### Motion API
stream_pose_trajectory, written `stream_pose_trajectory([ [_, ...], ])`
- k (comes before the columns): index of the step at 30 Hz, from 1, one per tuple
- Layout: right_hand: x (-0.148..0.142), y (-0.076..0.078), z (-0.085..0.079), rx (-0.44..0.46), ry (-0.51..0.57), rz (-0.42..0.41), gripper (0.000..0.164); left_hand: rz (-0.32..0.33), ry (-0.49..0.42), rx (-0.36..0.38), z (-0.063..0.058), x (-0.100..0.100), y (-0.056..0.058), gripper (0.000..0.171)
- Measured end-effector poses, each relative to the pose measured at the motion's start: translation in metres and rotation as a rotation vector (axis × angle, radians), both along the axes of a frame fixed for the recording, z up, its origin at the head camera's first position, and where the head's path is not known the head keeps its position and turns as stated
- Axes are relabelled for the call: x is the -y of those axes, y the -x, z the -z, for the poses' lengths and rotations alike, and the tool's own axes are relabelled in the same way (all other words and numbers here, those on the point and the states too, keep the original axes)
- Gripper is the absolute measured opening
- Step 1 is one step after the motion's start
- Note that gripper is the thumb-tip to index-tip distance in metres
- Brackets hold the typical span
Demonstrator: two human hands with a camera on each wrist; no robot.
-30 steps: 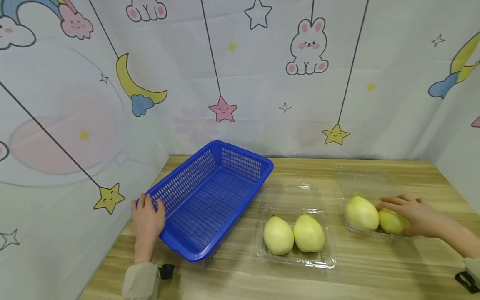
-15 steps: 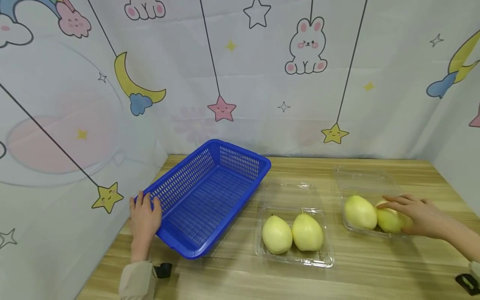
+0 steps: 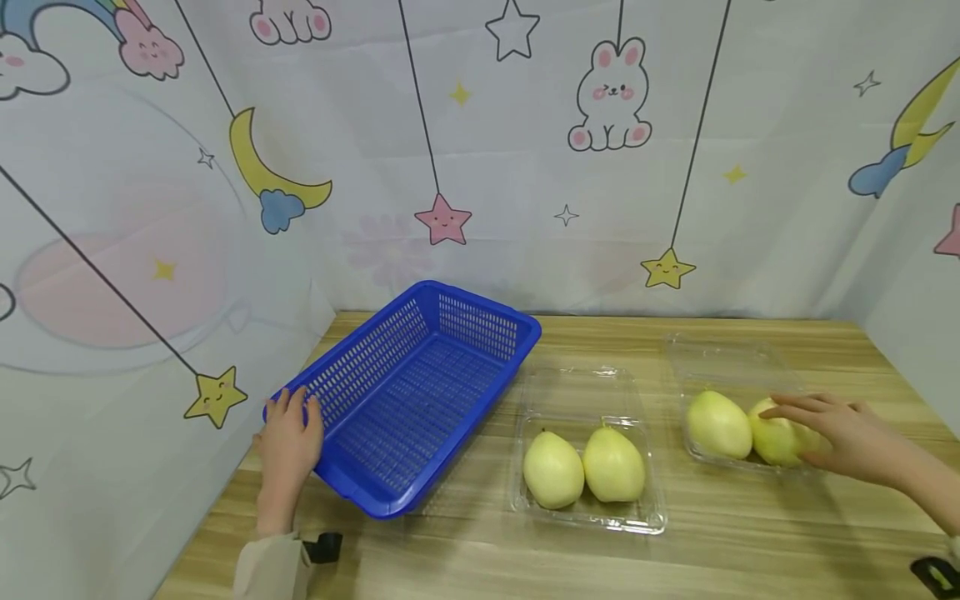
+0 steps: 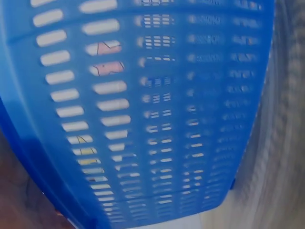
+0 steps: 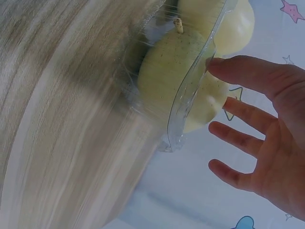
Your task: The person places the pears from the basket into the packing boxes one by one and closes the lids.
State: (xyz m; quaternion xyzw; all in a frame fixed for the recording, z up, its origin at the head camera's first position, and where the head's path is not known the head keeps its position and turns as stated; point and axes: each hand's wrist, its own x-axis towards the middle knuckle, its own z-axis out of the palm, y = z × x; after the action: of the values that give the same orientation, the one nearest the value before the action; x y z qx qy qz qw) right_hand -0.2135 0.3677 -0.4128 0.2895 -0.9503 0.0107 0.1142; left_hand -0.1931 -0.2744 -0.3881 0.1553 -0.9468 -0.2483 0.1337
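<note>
In the head view my left hand (image 3: 288,437) grips the near left rim of a blue plastic basket (image 3: 420,492). The basket's slotted side wall (image 4: 128,105) fills most of the left wrist view. My right hand (image 3: 840,442) is spread above a yellow-green pear (image 3: 776,435) in the right clear plastic box. In the right wrist view this pear (image 5: 167,71) sits behind the box's clear wall, with my thumb by the box edge and my other fingers apart. A second pear (image 3: 718,425) lies beside it, touching it.
A second clear plastic box (image 3: 592,521) stands between the basket and the right box, its lid folded back. It holds a left pear (image 3: 553,469) and a right pear (image 3: 614,465). All stand on a wooden table (image 3: 720,550), with a printed curtain (image 3: 510,150) behind.
My right hand has drawn slightly up and right from the right pear, whose surface now shows more. The left hand stays on the basket rim. The head view has shifted slightly.
</note>
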Motion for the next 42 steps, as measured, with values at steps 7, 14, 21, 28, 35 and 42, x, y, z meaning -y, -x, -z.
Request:
stream_pose_trajectory([
  [7, 0.004, -0.004, 0.002, -0.065, 0.035, -0.013, 0.057, 0.069, 0.022, 0.016, -0.003, -0.012, -0.004, 0.052],
  [14, 0.010, -0.007, 0.003, -0.085, 0.066, 0.020, 0.054, 0.122, 0.027, -0.008, -0.005, -0.031, -0.009, 0.050],
  [21, 0.020, -0.007, 0.005, -0.094, 0.110, 0.037, 0.049, 0.188, 0.045, -0.073, -0.011, -0.053, -0.011, 0.048],
  [28, 0.032, -0.007, 0.005, -0.069, 0.170, 0.051, 0.039, 0.269, 0.054, -0.187, -0.015, -0.078, -0.014, 0.044],
  [35, 0.042, -0.006, 0.006, -0.096, 0.204, 0.037, 0.040, 0.350, 0.099, -0.230, -0.014, -0.108, -0.018, 0.044],
  [42, 0.055, -0.004, 0.008, -0.120, 0.198, 0.041, 0.038, 0.433, 0.160, -0.261, -0.009, -0.133, -0.024, 0.043],
])
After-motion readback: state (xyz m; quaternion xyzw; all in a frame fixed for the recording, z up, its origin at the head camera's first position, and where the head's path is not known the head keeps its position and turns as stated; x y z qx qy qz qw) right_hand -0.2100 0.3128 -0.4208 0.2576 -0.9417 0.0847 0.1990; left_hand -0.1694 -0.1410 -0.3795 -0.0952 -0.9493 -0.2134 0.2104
